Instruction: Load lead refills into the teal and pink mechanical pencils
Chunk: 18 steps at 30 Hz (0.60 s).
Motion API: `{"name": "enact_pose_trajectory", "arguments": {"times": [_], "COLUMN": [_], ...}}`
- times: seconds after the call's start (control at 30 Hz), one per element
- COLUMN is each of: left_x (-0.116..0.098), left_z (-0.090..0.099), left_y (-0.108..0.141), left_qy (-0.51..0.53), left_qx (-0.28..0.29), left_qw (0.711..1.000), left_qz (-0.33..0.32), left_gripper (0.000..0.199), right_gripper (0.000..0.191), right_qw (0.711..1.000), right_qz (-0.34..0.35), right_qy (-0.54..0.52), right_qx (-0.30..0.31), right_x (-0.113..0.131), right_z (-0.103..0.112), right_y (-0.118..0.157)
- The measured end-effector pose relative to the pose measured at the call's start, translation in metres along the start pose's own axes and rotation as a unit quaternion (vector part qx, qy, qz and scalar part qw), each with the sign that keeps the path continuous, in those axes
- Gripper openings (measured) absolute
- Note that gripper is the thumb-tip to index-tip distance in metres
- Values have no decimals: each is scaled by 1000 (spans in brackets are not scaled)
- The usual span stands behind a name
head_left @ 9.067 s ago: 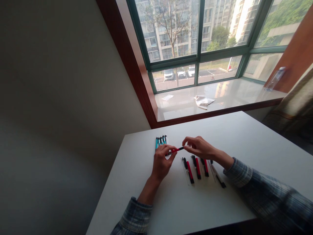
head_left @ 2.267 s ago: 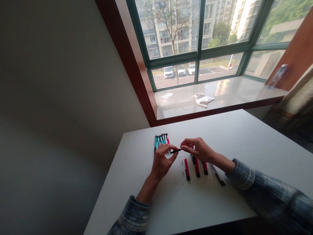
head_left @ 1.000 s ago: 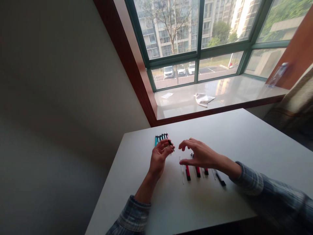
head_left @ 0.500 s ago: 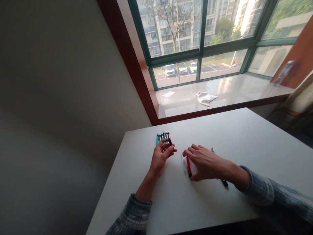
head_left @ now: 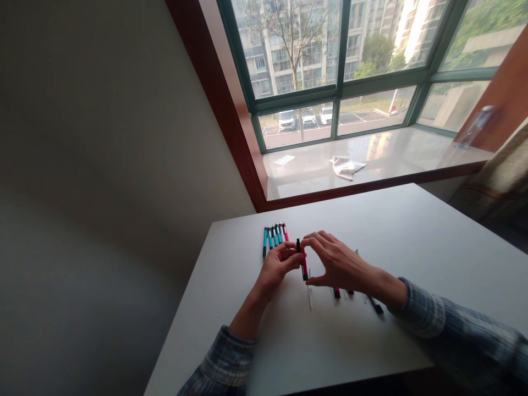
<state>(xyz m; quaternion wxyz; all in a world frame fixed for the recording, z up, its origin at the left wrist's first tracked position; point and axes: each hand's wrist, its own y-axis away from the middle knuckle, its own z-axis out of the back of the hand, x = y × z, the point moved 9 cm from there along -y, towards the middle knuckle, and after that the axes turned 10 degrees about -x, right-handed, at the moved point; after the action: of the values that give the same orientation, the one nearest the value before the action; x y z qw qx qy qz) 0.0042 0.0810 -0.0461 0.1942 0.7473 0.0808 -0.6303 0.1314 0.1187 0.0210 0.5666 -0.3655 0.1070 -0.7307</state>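
Likely a home room, bay window with wide sill, curtain, apartment blocks outside

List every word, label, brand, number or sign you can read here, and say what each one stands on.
No text is readable in this view.
Row of pens: too small to tell whether anything is printed.
Red barrel and black pen part: no legible marking.
White slip on the sill: too small to read.
Parked cars outside: no plate legible.
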Motion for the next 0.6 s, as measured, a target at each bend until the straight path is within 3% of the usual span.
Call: {"name": "enact_pose_trajectory", "arguments": {"times": [0.1, 0.27, 0.4, 0.6], "left_x": [-7, -20, -23, -19], "left_z": [10, 30, 30, 26], "left_y": [-2, -4, -4, -3], "left_qy": [26, 83, 97, 96], "left_qx": [-42, -102, -96, -92], "left_qw": [998, 989, 988, 989], "left_qz": [-29, -70, -76, -66], "left_gripper": [38, 35, 29, 29], "right_gripper": [75, 25, 19, 4], "right_qw": [999, 990, 982, 978], "right_qz": [-34, -25, -13, -11], "right_qy": [-14, -61, -98, -137], "right_qx": [4, 122, 162, 160], "right_x": [-10, -13, -8, 1], "right_z": [1, -14, -22, -25], "right_y": [1, 8, 13, 14]}}
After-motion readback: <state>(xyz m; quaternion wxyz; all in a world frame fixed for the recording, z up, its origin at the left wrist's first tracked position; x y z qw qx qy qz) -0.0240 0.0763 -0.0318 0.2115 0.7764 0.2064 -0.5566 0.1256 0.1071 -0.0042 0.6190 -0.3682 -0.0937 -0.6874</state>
